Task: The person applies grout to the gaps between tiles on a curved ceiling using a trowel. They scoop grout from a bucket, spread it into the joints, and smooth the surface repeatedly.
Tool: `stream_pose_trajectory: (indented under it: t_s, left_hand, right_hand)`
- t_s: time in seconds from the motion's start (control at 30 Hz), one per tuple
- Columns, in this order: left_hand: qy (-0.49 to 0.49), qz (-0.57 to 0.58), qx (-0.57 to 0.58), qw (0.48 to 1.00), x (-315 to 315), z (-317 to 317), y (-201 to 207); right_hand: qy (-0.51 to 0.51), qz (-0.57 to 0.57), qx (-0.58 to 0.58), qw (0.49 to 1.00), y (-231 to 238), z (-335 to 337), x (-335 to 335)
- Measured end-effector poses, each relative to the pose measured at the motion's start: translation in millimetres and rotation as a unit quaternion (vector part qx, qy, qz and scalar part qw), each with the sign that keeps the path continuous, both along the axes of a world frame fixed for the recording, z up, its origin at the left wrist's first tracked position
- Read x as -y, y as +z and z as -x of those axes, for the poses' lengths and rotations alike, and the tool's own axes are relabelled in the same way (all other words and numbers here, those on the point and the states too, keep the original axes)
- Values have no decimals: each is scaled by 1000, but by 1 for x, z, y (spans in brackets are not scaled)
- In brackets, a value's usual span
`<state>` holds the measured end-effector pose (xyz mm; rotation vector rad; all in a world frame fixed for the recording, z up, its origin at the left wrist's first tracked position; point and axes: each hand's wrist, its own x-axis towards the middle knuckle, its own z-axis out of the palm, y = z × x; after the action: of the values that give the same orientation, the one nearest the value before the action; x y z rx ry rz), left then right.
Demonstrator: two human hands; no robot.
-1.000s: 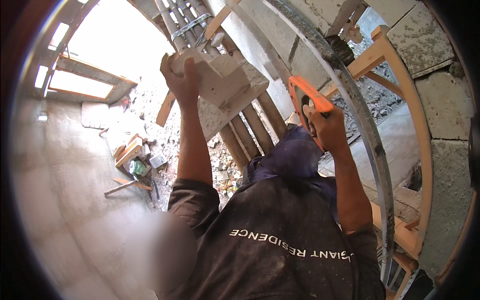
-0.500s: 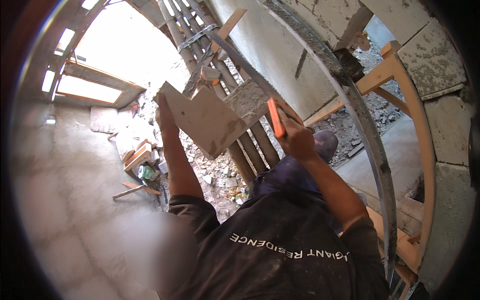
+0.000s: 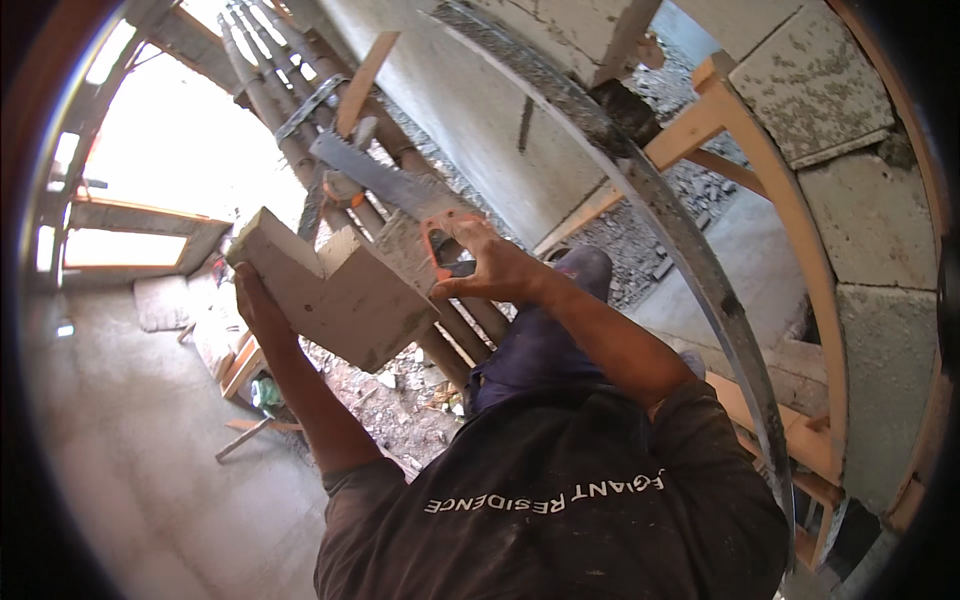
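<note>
A pale lightweight building block (image 3: 350, 305) with a V-shaped notch in its far edge is held tilted in front of me. My left hand (image 3: 262, 305) grips its left end, with the fingers partly hidden behind it. A handsaw (image 3: 375, 178) with an orange-and-black handle lies flat over the poles and a rough grey slab (image 3: 400, 245), its blade pointing away to the far left. My right hand (image 3: 490, 265) is curled around the saw's handle, fingers on its upper side and thumb at its near side.
Several long brown poles (image 3: 265, 95), tied together, run away under the slab. Rubble (image 3: 400, 400) covers the ground below. A curved metal strip (image 3: 690, 240) and a wooden frame (image 3: 815, 250) arch at my right beside a block wall (image 3: 850, 230). Wood scraps (image 3: 240, 365) lie at left.
The saw has turned from upright in my right hand to lying flat with its blade pointing away. The view has shifted, and the block appears further left and lower.
</note>
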<state>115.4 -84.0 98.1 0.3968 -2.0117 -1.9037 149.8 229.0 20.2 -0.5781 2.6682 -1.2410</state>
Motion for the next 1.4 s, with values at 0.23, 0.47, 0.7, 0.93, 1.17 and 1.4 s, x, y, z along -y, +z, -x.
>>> stream_pose_trajectory:
  t_s: [0.23, 0.47, 0.7, 0.93, 1.17, 1.4]
  left_hand:
    - [-226, 42, -161, 960, -127, 62, 35]
    - [-352, 79, -220, 906, -276, 109, 78]
    - [-335, 209, -224, 891, -365, 138, 56]
    - [-333, 225, -299, 865, -387, 154, 51]
    - [-349, 233, -289, 860, -403, 165, 48]
    - [-375, 212, -222, 875, -415, 163, 42]
  right_hand:
    - [-125, 165, 156, 966, 77, -5, -48]
    - [-307, 188, -118, 926, 64, 19, -141]
    - [-405, -14, -297, 865, 33, 47, -192]
    - [-477, 19, -249, 843, 59, 44, -169]
    - [-474, 66, -248, 842, 43, 54, -189]
    - [-508, -51, -216, 832, 38, 48, -199]
